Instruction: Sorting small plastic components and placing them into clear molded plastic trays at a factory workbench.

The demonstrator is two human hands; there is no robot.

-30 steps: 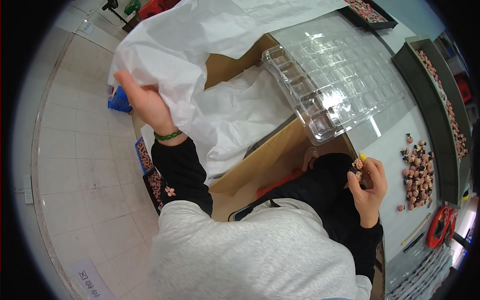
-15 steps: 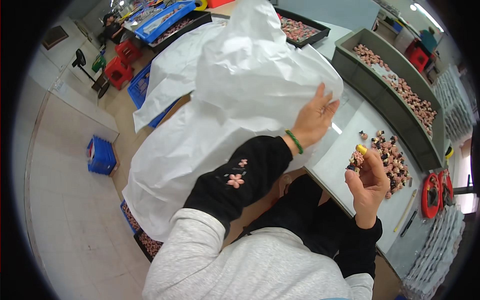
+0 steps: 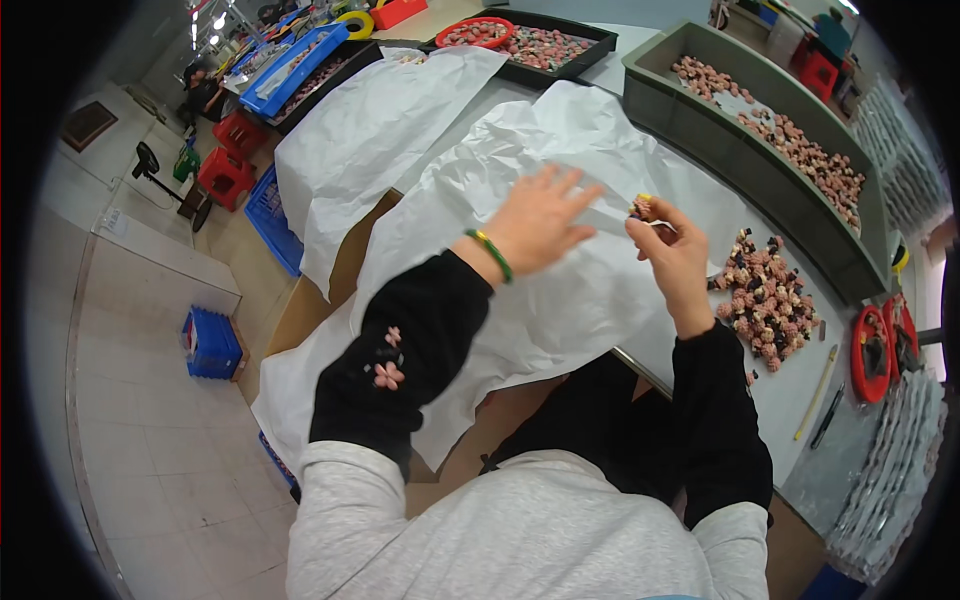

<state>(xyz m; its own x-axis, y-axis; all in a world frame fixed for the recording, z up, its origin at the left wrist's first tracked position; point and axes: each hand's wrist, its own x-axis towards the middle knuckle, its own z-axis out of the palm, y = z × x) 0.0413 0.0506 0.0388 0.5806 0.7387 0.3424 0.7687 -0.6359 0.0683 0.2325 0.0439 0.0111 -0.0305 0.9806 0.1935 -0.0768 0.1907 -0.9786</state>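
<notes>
The left hand lies flat, fingers spread wide, on a big crumpled white paper sheet draped over the table edge; it grips nothing, only presses the sheet. The right hand is just beside it at 3 o'clock, thumb and forefinger pinched narrow on a small pinkish part with a yellow tip, held up above the paper. That part sits at about 2 o'clock from the left fingertips, close but not touching, so the right hand alone has it; its long axis is too small to tell. A pile of similar parts lies on the table at 4 o'clock from the right hand, near it and past the sheet's edge. A long grey bin with more parts runs along at 1 o'clock. A second sheet lies at 10 o'clock.
</notes>
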